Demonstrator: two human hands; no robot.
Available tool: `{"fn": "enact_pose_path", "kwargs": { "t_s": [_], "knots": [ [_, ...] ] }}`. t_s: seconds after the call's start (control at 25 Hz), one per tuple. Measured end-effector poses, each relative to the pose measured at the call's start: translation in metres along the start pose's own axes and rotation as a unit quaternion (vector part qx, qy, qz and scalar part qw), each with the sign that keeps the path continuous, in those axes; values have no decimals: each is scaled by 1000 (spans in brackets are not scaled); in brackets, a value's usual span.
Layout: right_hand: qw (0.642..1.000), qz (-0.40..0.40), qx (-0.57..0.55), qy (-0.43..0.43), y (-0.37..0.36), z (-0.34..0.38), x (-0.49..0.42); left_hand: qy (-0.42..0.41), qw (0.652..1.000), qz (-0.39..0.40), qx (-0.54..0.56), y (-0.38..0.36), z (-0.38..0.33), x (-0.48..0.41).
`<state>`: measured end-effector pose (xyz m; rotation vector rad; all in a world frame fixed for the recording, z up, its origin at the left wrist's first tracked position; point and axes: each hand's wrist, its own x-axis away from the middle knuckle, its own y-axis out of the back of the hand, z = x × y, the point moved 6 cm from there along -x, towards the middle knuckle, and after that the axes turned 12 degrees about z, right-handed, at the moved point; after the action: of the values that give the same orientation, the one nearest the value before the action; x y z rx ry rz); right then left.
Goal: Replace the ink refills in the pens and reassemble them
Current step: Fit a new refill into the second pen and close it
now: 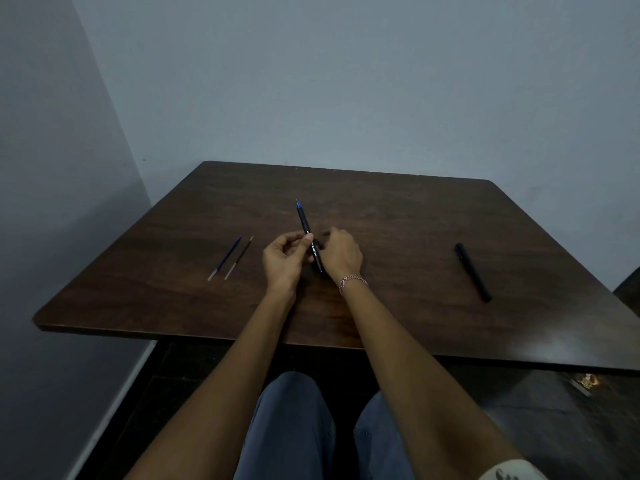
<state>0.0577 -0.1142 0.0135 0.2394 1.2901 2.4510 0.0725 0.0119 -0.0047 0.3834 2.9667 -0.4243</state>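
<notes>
Black pen [304, 221] with white lettering and a blue tip, raised over the middle of the table [398, 220], tip slanting far and slightly left, rear end low between the two hands. Pinched at mid-barrel between thumb and curled fingers of the left hand [282, 259]. Right hand [341, 254] close against the barrel from the right, seen from the back, fingers curled inward. Fingertips hidden, so no telling whether gripping the pen or only touching it. Stretch of barrel covered by the left thumb; lettering too small to read.

Two pens in all: the held one, and a second black pen [472, 271] flat on the table well to the right, apart from both hands. Two loose refills to the left, side by side and nearly parallel: blue refill [227, 258], then dark refill [239, 257] just to its right, pale ends toward the near edge.

Chain bracelet [353, 281] on the right wrist. Jeans [294, 427] below the near table edge. Small bright object [585, 381] on the floor at right, too dim to make out. Pale sleeve [512, 474] cut off at the bottom edge.
</notes>
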Motion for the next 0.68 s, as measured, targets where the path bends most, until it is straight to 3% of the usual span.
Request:
{"fn": "enact_pose_path", "kwargs": {
  "t_s": [0.16, 0.24, 0.36, 0.68],
  "knots": [
    [999, -10, -28, 22, 4, -5, 1, 3, 1000, 20, -2, -4, -2, 2],
    [995, -2, -97, 32, 6, -16, 2, 7, 999, 41, -12, -8, -3, 3],
    [958, 20, -285, 17, 9, -42, 4, 13, 997, 67, -27, -14, -4, 5],
    [854, 20, -515, 62, 19, -64, 16, 43, 987, 133, -81, -21, 0, 6]
  ]
}}
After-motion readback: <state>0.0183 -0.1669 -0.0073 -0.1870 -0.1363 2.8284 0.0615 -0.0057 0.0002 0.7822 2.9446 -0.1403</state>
